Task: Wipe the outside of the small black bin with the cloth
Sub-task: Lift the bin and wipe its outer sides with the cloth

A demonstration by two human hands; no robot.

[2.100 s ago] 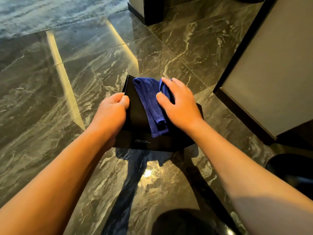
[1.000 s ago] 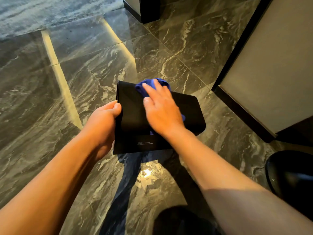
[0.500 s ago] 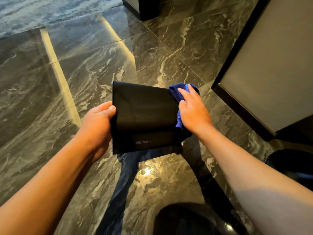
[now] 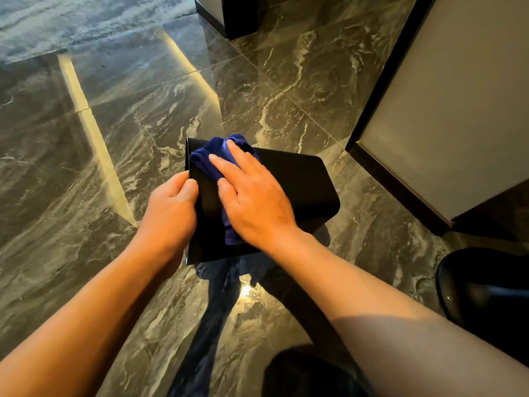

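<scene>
The small black bin [image 4: 297, 184] lies on its side above the dark marble floor, its broad flat wall facing up. My left hand [image 4: 171, 207] grips the bin's left edge, thumb on top. A blue cloth [image 4: 213, 157] is bunched on the upper left part of that wall. My right hand [image 4: 252, 202] lies flat on the cloth, fingers spread and pointing to the far left, pressing it against the bin. Part of the cloth sticks out below the palm.
Glossy dark marble floor [image 4: 286, 81] all around. A grey cabinet with a black plinth [image 4: 446, 116] stands to the right. A black round object [image 4: 483, 293] sits at the lower right. Another dark furniture base [image 4: 229, 15] is at the top. A pale rug [image 4: 71, 21] lies at the far left.
My right hand has slid the cloth from the bin's right edge across to its upper left part. The left hand keeps its grip on the left edge.
</scene>
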